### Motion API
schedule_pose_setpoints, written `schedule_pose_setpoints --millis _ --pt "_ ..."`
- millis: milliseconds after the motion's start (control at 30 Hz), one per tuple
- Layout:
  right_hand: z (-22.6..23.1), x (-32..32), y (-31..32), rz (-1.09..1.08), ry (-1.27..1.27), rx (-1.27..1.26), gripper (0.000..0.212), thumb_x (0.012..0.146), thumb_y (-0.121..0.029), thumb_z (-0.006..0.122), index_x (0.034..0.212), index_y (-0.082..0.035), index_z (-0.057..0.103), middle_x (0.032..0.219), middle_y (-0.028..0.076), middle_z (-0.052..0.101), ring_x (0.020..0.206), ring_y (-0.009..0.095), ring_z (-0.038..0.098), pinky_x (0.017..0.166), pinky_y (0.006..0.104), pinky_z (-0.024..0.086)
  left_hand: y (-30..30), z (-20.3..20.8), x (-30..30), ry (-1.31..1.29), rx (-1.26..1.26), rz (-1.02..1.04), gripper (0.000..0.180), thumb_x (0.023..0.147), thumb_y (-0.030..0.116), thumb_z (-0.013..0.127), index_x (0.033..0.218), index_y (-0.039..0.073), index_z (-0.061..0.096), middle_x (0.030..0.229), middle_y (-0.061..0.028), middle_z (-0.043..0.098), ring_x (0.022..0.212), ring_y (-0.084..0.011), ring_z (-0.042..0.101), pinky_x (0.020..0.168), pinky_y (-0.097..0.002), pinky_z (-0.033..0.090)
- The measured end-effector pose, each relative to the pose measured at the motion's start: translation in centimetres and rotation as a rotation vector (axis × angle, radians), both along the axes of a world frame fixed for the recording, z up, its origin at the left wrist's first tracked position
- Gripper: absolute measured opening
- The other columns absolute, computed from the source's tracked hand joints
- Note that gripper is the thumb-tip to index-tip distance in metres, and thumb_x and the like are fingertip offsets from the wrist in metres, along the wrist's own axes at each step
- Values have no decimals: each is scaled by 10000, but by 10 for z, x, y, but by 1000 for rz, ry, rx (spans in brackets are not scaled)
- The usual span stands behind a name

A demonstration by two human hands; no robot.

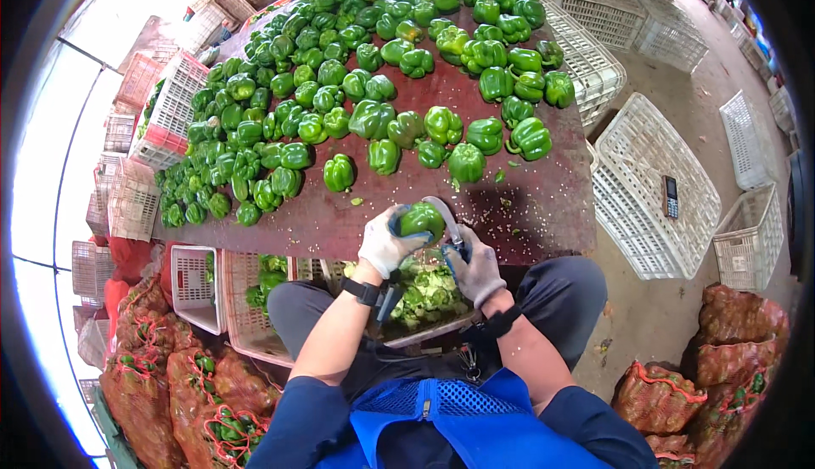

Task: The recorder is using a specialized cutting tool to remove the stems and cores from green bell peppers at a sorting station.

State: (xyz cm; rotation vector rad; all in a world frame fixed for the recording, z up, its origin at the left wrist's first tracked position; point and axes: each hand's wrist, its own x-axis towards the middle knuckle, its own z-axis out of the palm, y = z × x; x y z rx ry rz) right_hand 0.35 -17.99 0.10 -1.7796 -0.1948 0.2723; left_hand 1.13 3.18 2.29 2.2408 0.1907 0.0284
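L hand (386,241) is curled round a green pepper (422,221), prob to steady it next to the knife (449,219) gripped in the R hand (479,269), w/ green scraps (429,292) below both.

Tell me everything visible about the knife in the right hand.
The knife has a curved, grey, metallic-looking blade; its handle is mostly hidden in the gloved right hand. The blade points up and leftward in the picture, curving beside the green bell pepper held in the left hand; contact with the pepper is unclear.

Vegetable-handling shed, peppers (372,119) across table (548,197), stacked crates (590,6), mesh sacks (136,384)
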Motion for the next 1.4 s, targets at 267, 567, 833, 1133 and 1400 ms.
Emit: schedule_pose_setpoints --millis 267,567,833,1133,1400 --pt "-3 -5 9 61 -38 -345 542 881 -161 628 1373 1 468 1098 283 667 1033 448 639 893 497 517 -19 -25 -17 -69 93 53 648 655 339 891 1173 35 649 1076 -157 709 994 -320 686 882 -399 544" --pt "-13 -13 19 171 35 -553 595 871 -252 671 1378 -18 466 980 279 687 946 448 661 837 512 529 -15 -45 -8 -43 -458 334 342 773 88 833 1056 -30 680 943 -84 730 832 -123 671 782 -308 559" --pt "-10 -19 -3 138 57 -128 415 863 -221 702 1220 -27 615 914 219 695 844 320 698 785 403 539 2 -34 -2 69 -1008 596 212 848 95 770 1000 -24 681 876 -89 707 723 -165 669 629 -319 571" --pt "-8 -8 2 71 231 283 409 825 -320 820 1042 -11 662 892 51 694 786 97 594 707 295 514 -37 -4 -39 144 -665 183 214 885 59 663 1074 -41 667 969 -59 704 851 -115 643 763 -271 532" --pt "-1 -2 -5 27 626 858 210 837 -146 793 915 -43 628 753 22 638 588 119 624 510 264 510 -40 8 -50 35 -945 127 153 873 23 602 1014 -5 654 901 -22 659 833 -114 634 737 -275 527"
